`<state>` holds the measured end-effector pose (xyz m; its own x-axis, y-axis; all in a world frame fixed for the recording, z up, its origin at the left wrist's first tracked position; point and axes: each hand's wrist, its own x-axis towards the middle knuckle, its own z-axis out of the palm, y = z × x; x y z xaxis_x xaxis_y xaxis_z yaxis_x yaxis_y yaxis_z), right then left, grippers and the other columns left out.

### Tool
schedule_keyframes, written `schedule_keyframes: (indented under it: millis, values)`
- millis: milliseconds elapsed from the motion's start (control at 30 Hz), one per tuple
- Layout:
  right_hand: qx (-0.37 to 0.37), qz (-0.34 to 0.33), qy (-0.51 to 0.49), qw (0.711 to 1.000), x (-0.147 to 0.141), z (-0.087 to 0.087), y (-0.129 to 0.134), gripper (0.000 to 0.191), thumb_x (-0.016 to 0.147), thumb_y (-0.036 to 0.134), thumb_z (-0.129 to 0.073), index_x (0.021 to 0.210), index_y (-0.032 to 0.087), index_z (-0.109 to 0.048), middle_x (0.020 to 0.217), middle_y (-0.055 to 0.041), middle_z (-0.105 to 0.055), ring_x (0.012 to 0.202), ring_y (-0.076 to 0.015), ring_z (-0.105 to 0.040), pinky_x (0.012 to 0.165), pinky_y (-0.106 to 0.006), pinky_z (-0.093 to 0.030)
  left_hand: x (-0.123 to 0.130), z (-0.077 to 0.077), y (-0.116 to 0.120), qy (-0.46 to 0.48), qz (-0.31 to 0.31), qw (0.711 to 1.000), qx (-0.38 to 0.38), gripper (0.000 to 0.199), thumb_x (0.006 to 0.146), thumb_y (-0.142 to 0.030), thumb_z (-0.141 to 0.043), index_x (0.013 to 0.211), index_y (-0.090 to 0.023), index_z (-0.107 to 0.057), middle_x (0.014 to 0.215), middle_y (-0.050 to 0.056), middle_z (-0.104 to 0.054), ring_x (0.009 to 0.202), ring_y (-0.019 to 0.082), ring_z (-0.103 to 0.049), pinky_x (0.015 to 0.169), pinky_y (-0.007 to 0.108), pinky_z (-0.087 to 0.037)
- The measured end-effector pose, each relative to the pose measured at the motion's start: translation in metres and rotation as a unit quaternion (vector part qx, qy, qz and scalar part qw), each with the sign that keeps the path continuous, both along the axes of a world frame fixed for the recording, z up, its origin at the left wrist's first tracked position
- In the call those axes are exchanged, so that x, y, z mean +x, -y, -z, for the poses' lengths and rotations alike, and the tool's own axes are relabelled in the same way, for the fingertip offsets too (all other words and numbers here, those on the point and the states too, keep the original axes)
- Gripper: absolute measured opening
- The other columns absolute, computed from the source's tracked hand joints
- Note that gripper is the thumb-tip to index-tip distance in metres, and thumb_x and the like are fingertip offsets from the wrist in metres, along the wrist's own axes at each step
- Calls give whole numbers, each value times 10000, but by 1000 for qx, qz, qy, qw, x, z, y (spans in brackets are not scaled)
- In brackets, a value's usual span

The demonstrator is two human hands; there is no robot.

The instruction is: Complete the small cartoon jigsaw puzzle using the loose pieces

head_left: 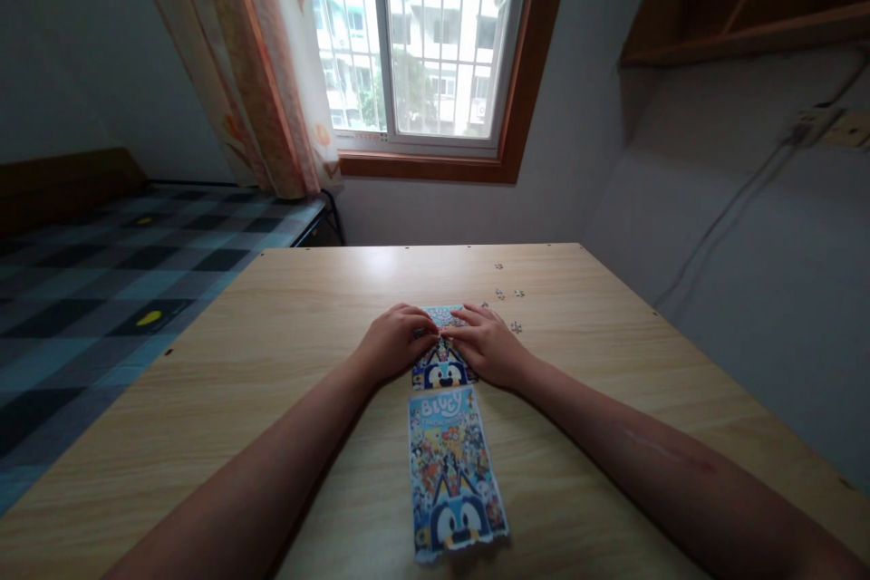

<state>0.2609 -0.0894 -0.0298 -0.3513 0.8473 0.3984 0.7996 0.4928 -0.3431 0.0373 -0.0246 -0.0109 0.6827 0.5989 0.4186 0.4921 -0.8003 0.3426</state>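
A mostly assembled jigsaw puzzle (445, 374) lies flat on the table, with a blue cartoon dog face at its near end. My left hand (398, 340) rests at the puzzle's left side, fingers curled and thumb close to them; whatever is between the fingertips is hidden. From the right, my right hand (490, 344) reaches over the puzzle with its fingers stretched out and somewhat apart, fingertips touching its middle. Both hands cover much of the puzzle. Just below it lies a torn-edged paper reference picture (454, 471) with the same dog and the word "Bluey".
Several loose puzzle pieces (517, 326) lie on the wooden table (326, 308) beyond and right of my right hand. A bed with a checked cover (169, 263) stands to the left. A window, a curtain (255, 63) and a wall shelf (734, 27) surround the table.
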Motion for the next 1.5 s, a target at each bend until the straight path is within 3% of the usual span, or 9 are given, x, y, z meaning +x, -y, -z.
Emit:
schedule_keyframes:
  millis: [1067, 1300, 1500]
  values:
    - [-18, 22, 35, 999, -3, -6, 2, 291, 979, 331, -596, 1234, 385, -725, 1445, -64, -591, 1423, -357, -417, 1129, -649, -310, 2, -2, 1, -23, -4, 1000, 13, 86, 861, -309, -725, 877, -276, -803, 965, 26, -770, 952, 223, -660, 884, 371, -520]
    - [16, 40, 14, 999, -2, -4, 5, 360, 909, 175, -631, 1210, 336, -746, 1461, -66, -576, 1398, -337, -440, 1137, -597, -341, 1, -1, 2, -24, -2, 1000, 7, 114, 879, -329, -708, 889, -265, -802, 972, 29, -766, 967, 222, -654, 900, 371, -514]
    - [11, 28, 31, 999, -4, -5, 7, 270, 938, 280, -626, 1159, 337, -769, 1449, -70, -586, 1398, -361, -436, 1135, -632, -319, 0, 0, 2, -29, -4, 1000, 9, 111, 883, -328, -701, 890, -271, -796, 970, 19, -763, 967, 220, -653, 895, 367, -511]
